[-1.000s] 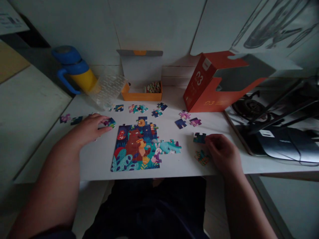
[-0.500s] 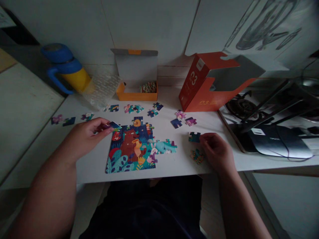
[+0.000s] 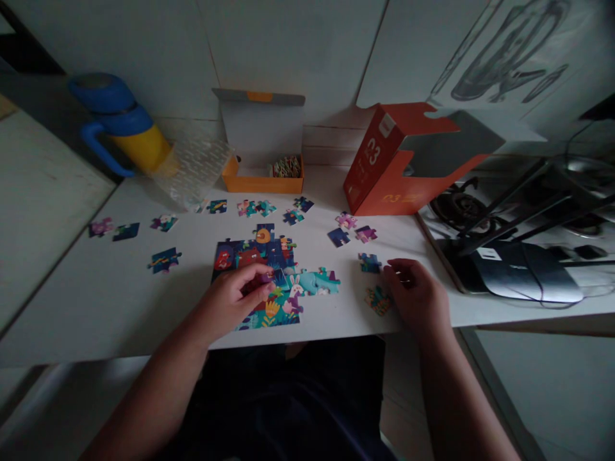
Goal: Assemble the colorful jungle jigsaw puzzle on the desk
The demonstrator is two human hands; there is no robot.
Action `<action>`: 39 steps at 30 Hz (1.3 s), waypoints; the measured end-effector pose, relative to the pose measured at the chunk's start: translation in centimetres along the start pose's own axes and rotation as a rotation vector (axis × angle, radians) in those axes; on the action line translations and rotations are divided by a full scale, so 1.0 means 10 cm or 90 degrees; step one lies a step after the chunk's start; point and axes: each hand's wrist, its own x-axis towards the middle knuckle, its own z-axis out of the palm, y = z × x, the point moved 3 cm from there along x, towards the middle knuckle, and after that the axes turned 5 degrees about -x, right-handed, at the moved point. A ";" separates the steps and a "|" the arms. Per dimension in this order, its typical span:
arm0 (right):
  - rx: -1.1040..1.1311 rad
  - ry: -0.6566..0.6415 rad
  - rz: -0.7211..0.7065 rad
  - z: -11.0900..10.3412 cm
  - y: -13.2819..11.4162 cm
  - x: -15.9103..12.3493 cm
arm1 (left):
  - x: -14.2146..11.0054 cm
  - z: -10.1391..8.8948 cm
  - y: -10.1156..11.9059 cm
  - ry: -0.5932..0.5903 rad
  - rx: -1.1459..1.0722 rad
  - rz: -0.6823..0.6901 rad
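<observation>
Over partial puzzle (image 3: 295, 291), left hand (image 3: 225, 306) apparently pinching piece (image 3: 279, 278).

Left hand (image 3: 235, 301) partly hides puzzle (image 3: 291, 299), held piece (image 3: 279, 277) | stove (image 3: 451, 256) cut at right edge

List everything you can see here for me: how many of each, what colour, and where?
Worktop: one, white, across the middle
Partly joined puzzle: one, multicoloured, near edge, centre
Loose puzzle pieces: about fourteen, mixed colours, around the puzzle
Held puzzle piece: one, purple and blue-green, over the puzzle
Jug: one, blue and yellow, back left
Plastic wrap: one, clear, beside the jug
Small box: one, orange, open, back centre
Bundle: one, mottled, inside the small box
Large box: one, red-orange, open, back right
Burner: at least one, black, far right
Wall drawing: one, grey, upper right
Left hand: one, bare, pinching the held piece
Right hand: one, bare, beside two loose pieces; grip unclear
</observation>
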 end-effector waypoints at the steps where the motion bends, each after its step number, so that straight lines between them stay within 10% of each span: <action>1: -0.018 -0.004 -0.015 -0.03 0.00 -0.06 | 0.00 0.00 -0.01 0.001 0.005 0.003; 9: -0.209 -0.084 -0.206 -0.14 0.10 -0.51 | 0.02 0.01 0.13 -0.010 0.100 0.037; 24: -0.033 -0.276 -0.407 -0.01 -0.37 -0.54 | 0.02 0.01 0.16 -0.022 0.151 0.069; 34: 0.184 -0.238 -0.312 0.31 -1.28 -0.79 | -0.11 0.11 0.30 -0.063 0.092 0.317; 39: 0.260 -0.283 -0.232 0.43 -1.32 -0.73 | -0.12 0.14 0.34 -0.078 0.087 0.322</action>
